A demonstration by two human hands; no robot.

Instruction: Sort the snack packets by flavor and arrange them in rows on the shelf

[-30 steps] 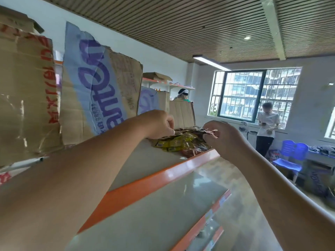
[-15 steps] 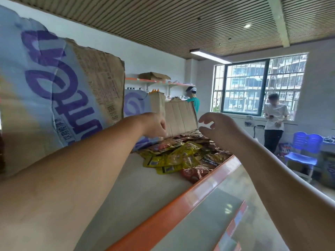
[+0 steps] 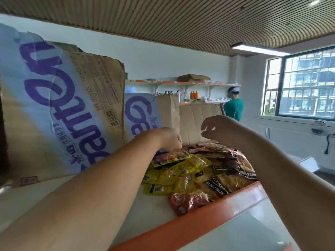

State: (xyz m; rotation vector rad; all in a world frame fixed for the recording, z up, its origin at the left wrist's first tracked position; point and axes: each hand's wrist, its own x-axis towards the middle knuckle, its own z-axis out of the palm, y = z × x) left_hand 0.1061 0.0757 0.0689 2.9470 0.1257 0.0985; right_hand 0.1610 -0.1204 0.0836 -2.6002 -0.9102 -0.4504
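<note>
Your left hand (image 3: pixel 170 140) curls onto the snack packets (image 3: pixel 190 171) on the shelf (image 3: pixel 208 217); whether it grips one cannot be told. Your right hand (image 3: pixel 220 130) hovers above, loosely curled, empty.

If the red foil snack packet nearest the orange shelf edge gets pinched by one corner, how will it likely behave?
The red foil snack packet looks thin and crinkled, so it would probably droop rather than stay stiff. Its glossy film may be slippery. It lies against the brown-and-black packet beside it, so a push could shift that too.
</note>
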